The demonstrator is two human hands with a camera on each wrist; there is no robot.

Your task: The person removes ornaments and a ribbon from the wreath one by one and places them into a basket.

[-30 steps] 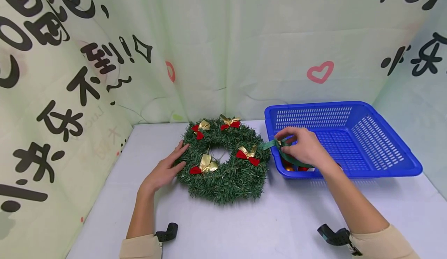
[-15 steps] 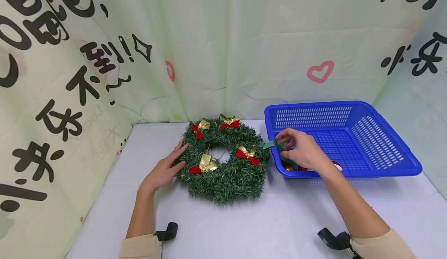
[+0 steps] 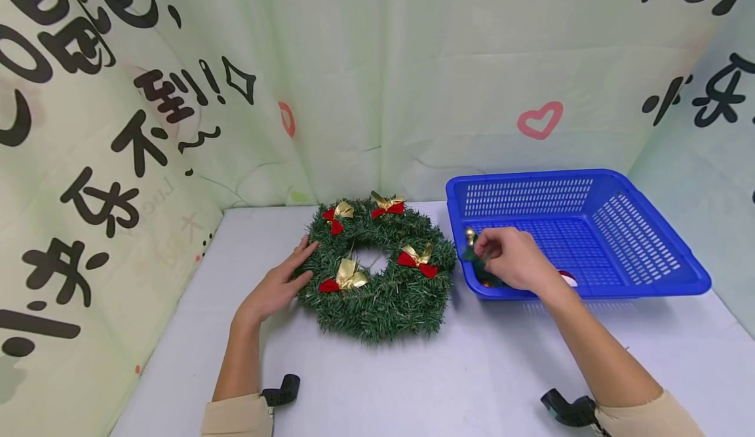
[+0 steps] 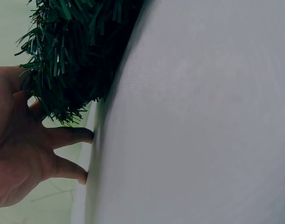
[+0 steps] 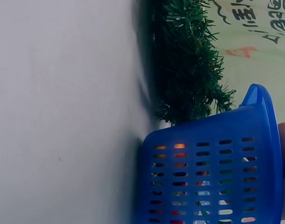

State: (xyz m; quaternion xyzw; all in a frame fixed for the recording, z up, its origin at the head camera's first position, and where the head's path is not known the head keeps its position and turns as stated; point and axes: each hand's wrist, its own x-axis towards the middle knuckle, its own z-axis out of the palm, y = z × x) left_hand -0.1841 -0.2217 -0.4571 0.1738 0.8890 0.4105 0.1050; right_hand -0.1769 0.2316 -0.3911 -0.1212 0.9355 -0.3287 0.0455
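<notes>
A green wreath (image 3: 383, 316) with several red and gold bows lies on the white table. My left hand (image 3: 280, 287) rests at the wreath's left side with its fingers spread; in the left wrist view, the same hand (image 4: 30, 144) has fingertips down by the table edge. My right hand (image 3: 516, 257) is over the left end of the blue basket (image 3: 643, 291), its fingers curled and pinching a dark green ribbon (image 3: 470, 255). A small gold ornament (image 3: 470, 235) shows just beyond these fingers. In the right wrist view the basket wall mostly hides the hand.
A red and white item (image 3: 568, 278) lies in the basket by my right wrist. Small coloured items show through the basket's slots (image 5: 179, 146). A pale printed curtain (image 3: 413, 96) hangs behind the table (image 3: 413, 391).
The green ribbon end that lay over the basket's left rim has been drawn inside. My right hand has shifted slightly right and down, uncovering the gold ornament. My left hand stays put.
</notes>
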